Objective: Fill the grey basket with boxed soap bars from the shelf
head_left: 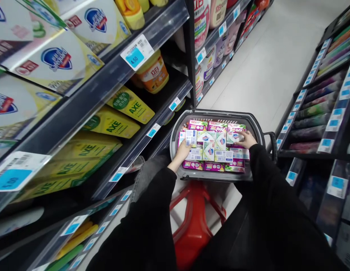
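A grey shopping basket is packed with boxed soap, white-and-green boxes lying over purple-and-pink packs. At its left side, my left hand has its fingers closed on a small white soap box, barcode side up. Over the right part of the basket, my right hand grips the end of another white soap box with a blue-and-red logo. Between the two hands, several similar soap boxes lie side by side, some turned crosswise. Fingertips are partly hidden by the boxes.
Shelves on the left hold large Safeguard soap packs, yellow AXE bottles and an orange tub. Another shelf rack with packaged goods stands at the right. A red plastic stool is below the basket. Pale floor stretches ahead.
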Action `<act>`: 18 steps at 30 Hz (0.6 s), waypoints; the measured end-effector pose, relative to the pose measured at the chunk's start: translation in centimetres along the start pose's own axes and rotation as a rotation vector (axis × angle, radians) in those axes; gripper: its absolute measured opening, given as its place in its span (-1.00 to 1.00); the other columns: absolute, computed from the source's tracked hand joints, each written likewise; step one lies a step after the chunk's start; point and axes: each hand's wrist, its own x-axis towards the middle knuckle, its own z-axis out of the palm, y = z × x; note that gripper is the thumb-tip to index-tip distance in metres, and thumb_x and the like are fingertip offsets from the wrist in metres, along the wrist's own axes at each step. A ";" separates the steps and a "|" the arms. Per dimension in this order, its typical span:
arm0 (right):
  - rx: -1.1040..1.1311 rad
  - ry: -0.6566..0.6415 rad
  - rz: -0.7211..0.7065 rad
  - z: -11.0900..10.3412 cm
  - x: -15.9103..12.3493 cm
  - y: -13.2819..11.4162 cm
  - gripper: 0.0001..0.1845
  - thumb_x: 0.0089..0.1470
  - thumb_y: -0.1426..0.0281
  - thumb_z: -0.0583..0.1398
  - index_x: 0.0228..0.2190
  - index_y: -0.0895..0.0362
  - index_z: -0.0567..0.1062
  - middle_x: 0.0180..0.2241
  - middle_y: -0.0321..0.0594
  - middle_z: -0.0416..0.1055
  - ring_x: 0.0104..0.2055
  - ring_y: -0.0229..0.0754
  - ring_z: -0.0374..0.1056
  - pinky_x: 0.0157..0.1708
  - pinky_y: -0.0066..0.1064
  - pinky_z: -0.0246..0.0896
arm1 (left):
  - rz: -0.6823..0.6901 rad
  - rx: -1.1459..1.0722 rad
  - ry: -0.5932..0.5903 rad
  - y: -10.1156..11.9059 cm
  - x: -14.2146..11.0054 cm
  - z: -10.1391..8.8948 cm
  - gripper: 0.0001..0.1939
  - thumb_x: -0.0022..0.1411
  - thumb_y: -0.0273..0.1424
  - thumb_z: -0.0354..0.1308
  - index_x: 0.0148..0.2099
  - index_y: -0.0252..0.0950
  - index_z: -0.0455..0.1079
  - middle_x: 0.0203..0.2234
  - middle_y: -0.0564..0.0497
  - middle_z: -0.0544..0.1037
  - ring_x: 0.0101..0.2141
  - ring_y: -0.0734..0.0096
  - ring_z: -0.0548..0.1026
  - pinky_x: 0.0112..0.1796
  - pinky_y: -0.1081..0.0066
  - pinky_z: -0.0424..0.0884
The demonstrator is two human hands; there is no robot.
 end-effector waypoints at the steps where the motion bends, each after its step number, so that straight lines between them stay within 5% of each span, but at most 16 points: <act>1: -0.024 0.001 -0.025 0.1 -0.2 -0.2 -0.12 -0.22 0.21 0.46 0.15 0.12 0.42 0.08 0.03 0.25 0.07 0.04 0.31 0.13 -0.20 0.21 | -0.004 -0.007 0.000 0.1 -0.1 -0.1 -0.53 0.27 -0.51 0.07 0.23 -0.38 0.31 0.16 -0.22 0.45 0.14 0.10 0.44 0.14 0.25 0.31; 13: -0.089 0.026 -0.046 0.7 -1.4 -2.0 -0.05 -0.17 0.22 0.41 0.23 0.13 0.28 0.21 0.11 0.19 0.23 0.17 0.18 0.22 -0.08 0.09 | -0.030 -0.080 0.002 0.3 -0.2 -0.1 -0.43 0.23 -0.51 0.09 0.29 -0.37 0.25 0.20 -0.20 0.42 0.18 0.11 0.39 0.20 0.20 0.25; 18: 0.080 0.211 -0.023 -0.6 -3.8 -0.3 -0.07 -0.09 -0.14 0.18 0.15 0.22 0.34 0.06 0.27 0.35 0.23 0.29 0.19 0.18 0.04 0.13 | 0.052 0.029 0.065 3.7 -5.3 -2.0 -0.41 0.13 -0.55 0.16 0.24 -0.48 0.30 0.21 -0.36 0.36 0.25 -0.02 0.27 0.28 0.08 0.10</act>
